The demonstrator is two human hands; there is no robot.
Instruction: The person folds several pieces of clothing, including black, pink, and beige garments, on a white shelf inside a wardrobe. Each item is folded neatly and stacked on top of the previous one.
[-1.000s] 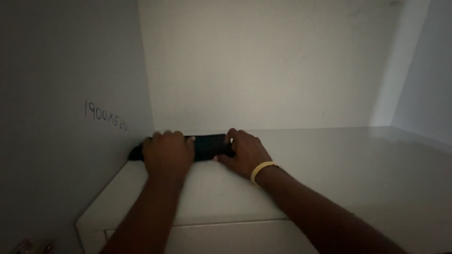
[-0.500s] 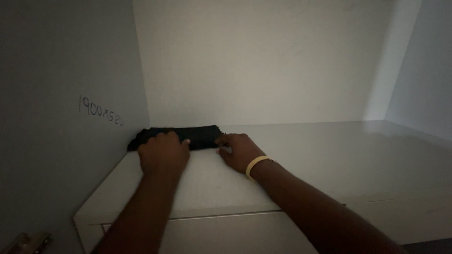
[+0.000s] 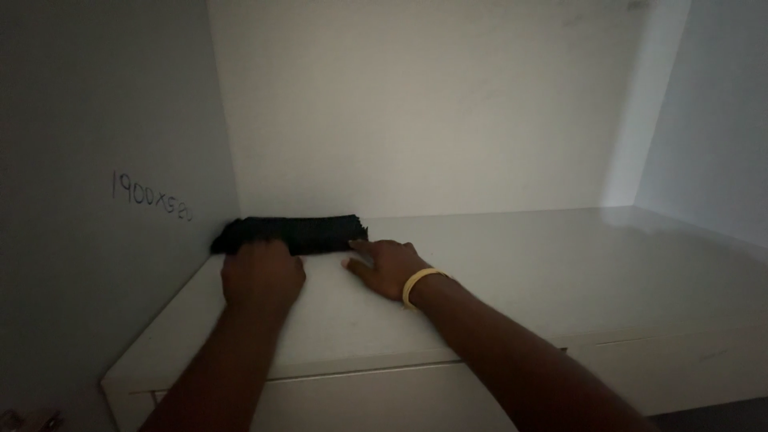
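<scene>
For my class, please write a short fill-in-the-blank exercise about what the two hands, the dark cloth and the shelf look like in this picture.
1. The folded black cloth lies in the back ____ corner of the smooth white shelf.
2. The left hand rests at the cloth's front ____.
3. The right hand wears a ____ wristband.
4. The cloth's colour is ____.

Missing words: left; edge; yellow; black
</scene>
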